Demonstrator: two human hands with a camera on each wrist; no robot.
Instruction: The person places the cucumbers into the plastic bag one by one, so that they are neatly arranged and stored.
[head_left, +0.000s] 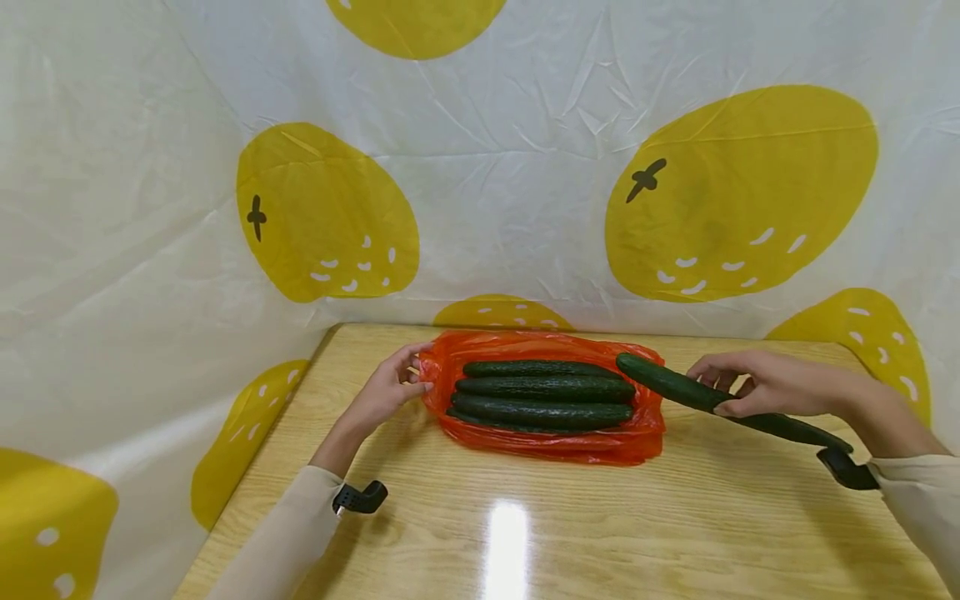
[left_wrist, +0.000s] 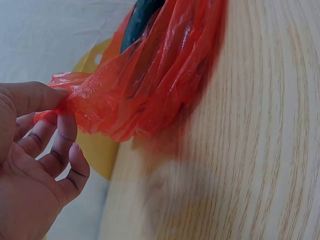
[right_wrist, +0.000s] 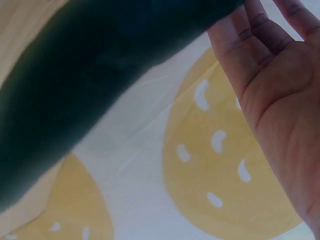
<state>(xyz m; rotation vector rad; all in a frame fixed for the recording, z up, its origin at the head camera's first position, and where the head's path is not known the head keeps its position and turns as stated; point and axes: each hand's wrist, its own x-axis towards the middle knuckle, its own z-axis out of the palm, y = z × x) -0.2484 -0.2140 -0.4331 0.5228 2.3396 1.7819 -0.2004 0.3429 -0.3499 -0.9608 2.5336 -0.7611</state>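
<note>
A red plastic bag [head_left: 555, 448] lies spread on the table, its mouth turned up, with several dark green cucumbers [head_left: 543, 388] side by side in it. At the bag's left end my left hand [head_left: 386, 390] pinches the thin plastic between thumb and fingers, which the left wrist view shows closely. My right hand [head_left: 757, 383] grips another cucumber [head_left: 667, 383] near its middle, to the right of the bag. This cucumber slants, its far tip over the bag's right edge and its near end by the wrist. In the right wrist view, the held cucumber [right_wrist: 100, 75] fills the upper left.
The light wooden table [head_left: 600, 525] has a bright reflection near its front. White cloth [head_left: 510, 225] printed with large yellow fruit hangs behind and to the left. A black wrist strap [head_left: 360, 497] sits on the left arm, another [head_left: 847, 469] on the right.
</note>
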